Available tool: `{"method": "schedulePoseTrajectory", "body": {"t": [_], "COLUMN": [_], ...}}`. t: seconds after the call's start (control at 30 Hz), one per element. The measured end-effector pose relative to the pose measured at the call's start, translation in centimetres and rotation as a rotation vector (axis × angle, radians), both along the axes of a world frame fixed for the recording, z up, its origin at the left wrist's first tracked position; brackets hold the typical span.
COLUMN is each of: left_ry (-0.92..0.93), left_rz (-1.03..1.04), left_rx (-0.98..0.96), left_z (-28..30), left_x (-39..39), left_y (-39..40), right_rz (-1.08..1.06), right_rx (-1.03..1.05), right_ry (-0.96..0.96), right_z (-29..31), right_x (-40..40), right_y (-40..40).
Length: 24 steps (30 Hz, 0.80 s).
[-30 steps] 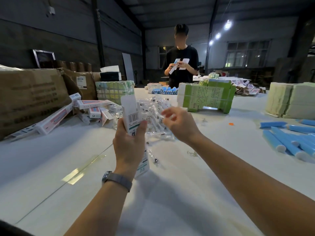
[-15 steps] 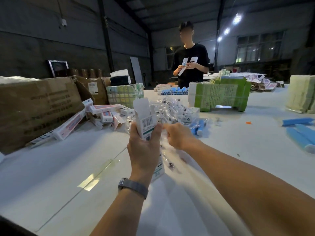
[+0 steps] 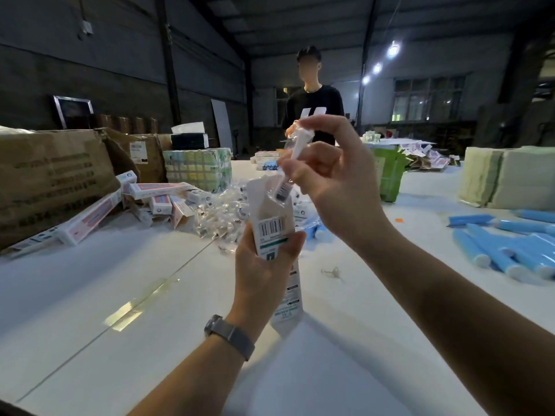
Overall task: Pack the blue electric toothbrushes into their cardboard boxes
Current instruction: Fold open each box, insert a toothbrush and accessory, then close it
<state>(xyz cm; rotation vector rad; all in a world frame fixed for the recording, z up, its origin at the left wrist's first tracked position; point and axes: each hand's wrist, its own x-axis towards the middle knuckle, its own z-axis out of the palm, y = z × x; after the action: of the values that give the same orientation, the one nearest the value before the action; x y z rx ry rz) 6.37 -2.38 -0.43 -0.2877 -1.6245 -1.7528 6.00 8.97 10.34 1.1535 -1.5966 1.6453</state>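
My left hand [image 3: 264, 265] grips a tall white cardboard box [image 3: 274, 226] upright, its barcode side toward me and its top flap open. My right hand [image 3: 333, 178] pinches a white brush head in a clear plastic bag [image 3: 292, 159] and holds it tilted, lower end at the box's open mouth. Several blue toothbrush handles [image 3: 507, 247] lie on the white table [image 3: 120, 295] at the right. A heap of bagged brush heads [image 3: 222, 214] sits behind the box.
Large brown cartons [image 3: 51, 178] and loose pink-and-white boxes [image 3: 90, 217] crowd the left. A shrink-wrapped stack [image 3: 198, 168], a green pack [image 3: 389, 178] and pale stacks [image 3: 507, 178] stand farther back. Another person [image 3: 313, 106] stands across the table.
My right hand has lifted from the heap with a bagged brush head and brought it above the box's open top. The box has stayed in my left hand.
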Motion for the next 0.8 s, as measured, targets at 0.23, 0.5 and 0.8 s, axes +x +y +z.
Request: {"method": "schedulePoseTrajectory", "body": {"t": [0.23, 0.5, 0.8], "left_ry": [-0.009, 0.018, 0.023], "left_rz": [-0.012, -0.083, -0.182], "left_rx": [-0.048, -0.084, -0.098], "left_z": [-0.2, -0.1, 0.1], "left_x": [-0.7, -0.9, -0.5], "left_y": [-0.3, -0.7, -0.8], "right_rz": [-0.38, -0.473, -0.448], "right_rx": [0.481, 0.623, 0.501], "right_ry": [0.275, 0.339, 0.333], "right_z": [-1.6, -3.1, -3.8], "right_x": [-0.8, -2.1, -3.0], "right_y": [0.0, 0.6, 0.7]}}
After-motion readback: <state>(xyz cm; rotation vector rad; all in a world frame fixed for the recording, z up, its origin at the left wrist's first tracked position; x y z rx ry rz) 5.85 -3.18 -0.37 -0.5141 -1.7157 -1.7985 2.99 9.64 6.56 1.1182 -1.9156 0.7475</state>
